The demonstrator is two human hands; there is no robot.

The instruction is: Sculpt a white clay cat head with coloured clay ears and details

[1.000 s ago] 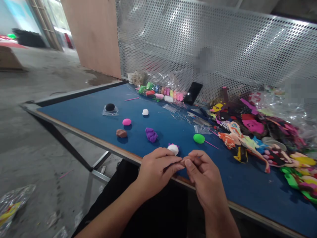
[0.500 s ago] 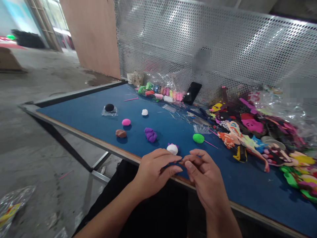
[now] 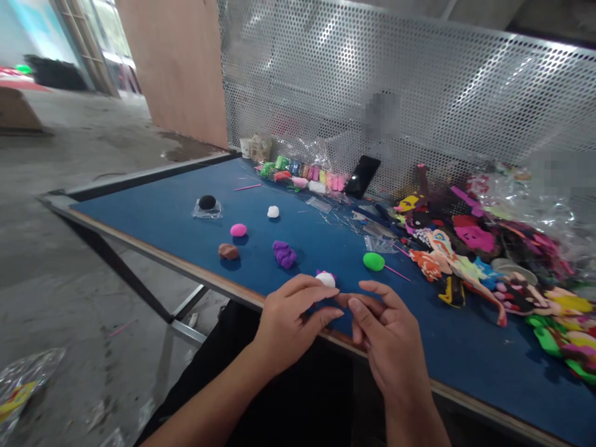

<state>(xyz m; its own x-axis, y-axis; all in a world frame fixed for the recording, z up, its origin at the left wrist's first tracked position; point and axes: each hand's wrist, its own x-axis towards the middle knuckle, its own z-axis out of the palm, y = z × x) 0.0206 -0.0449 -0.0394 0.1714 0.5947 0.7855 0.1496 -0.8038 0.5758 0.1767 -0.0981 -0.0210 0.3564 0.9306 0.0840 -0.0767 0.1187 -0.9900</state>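
Note:
My left hand point(image 3: 291, 316) is at the table's front edge, its fingers stretched out and its thumb apart from them, with nothing visible in the gap. Facing it, my right hand point(image 3: 388, 332) has the thumb pressed to curled fingers; one finger reaches to my left fingertips. Anything held there is hidden or too small to name. Just behind my left fingertips sits a white clay ball point(image 3: 326, 279) with small purple bits on top, partly covered. Beyond lie a purple clay lump point(image 3: 284, 254) and a green clay oval point(image 3: 374, 261) on a thin pink stick.
Brown point(image 3: 228, 251), pink point(image 3: 238, 230), white point(image 3: 273, 212) and black point(image 3: 207, 202) clay pieces lie to the left. Wrapped clay packs point(image 3: 307, 174) and a phone point(image 3: 363, 176) are against the perforated metal panel point(image 3: 298, 74). Colourful clay scraps point(image 3: 465, 254) fill the right side.
A finger of my right hand has straightened toward my left fingertips. My left hand has risen slightly and covers more of the white ball. The table things stay in place.

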